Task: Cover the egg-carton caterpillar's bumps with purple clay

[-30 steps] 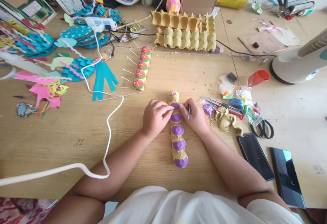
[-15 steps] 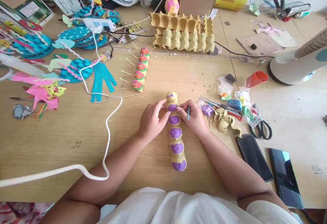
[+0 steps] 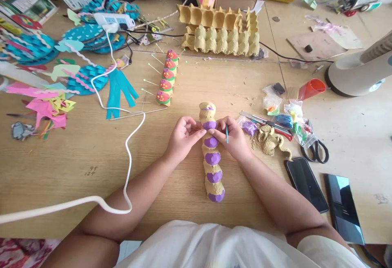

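Note:
A strip of egg-carton cups [image 3: 211, 167] lies lengthwise on the table in front of me, with a patch of purple clay [image 3: 212, 159] on each cup. My left hand [image 3: 185, 138] is closed on the strip's left side near its far end. From the right, my right hand [image 3: 232, 139] grips the same part, its thumb tip on the purple clay beside my left thumb. A thin blue stick [image 3: 227, 134] is tucked between the fingers of my right hand, pointing toward me. The undersides of the fingers are partly hidden by the strip.
A painted caterpillar strip [image 3: 167, 78] with cotton-swab legs stands beyond my left hand. Egg cartons [image 3: 226, 41] line the back. On the right lie a utility knife [image 3: 263, 123], carton scraps [image 3: 271, 140], scissors [image 3: 317, 151] and phones. A white cable [image 3: 128, 153] crosses on the left.
Both thumbs have come closer together over the purple patch on the second cup from the far end. The strip has tilted slightly. The whole view has shifted a little.

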`<state>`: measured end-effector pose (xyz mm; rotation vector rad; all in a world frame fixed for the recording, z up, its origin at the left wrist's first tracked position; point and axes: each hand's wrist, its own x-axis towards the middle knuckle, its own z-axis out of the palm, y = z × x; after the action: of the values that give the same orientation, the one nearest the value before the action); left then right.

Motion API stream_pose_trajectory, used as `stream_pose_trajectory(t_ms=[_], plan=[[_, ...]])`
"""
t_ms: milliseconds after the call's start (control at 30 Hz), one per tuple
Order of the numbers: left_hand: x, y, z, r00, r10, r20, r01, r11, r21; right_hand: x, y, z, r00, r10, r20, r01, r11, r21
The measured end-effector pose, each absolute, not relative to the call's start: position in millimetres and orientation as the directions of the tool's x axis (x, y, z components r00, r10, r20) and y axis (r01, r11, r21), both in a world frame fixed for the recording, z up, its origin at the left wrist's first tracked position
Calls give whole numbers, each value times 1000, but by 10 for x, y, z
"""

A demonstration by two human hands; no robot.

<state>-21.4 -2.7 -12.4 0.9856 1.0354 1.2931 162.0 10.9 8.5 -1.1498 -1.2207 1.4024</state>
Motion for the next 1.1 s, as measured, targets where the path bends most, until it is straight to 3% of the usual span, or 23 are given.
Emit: stream_pose_trajectory(t_ms=[167, 300, 533, 700, 1100], plan=[[-209, -27, -110, 73, 991, -113, -357, 131, 925, 1604, 98, 100, -142, 988, -56, -128, -74, -989], [-210, -30, -103, 90, 984, -151, -372, 174, 912, 1611, 86, 98, -156, 986, -59, -62, -69, -996], [-213, -28, -87, 55, 989, -141, -408, 151, 900, 1646, 96, 103, -273, 961, -32, -92, -59, -994], [-207, -52, -81, 97, 985, -144, -418, 172, 892, 1648, 91, 95, -245, 969, 18, -58, 4, -998], [-143, -97, 9, 14, 994, -107, -403, 104, 909, 1583, 45, 88, -230, 971, 70, -65, 56, -996]])
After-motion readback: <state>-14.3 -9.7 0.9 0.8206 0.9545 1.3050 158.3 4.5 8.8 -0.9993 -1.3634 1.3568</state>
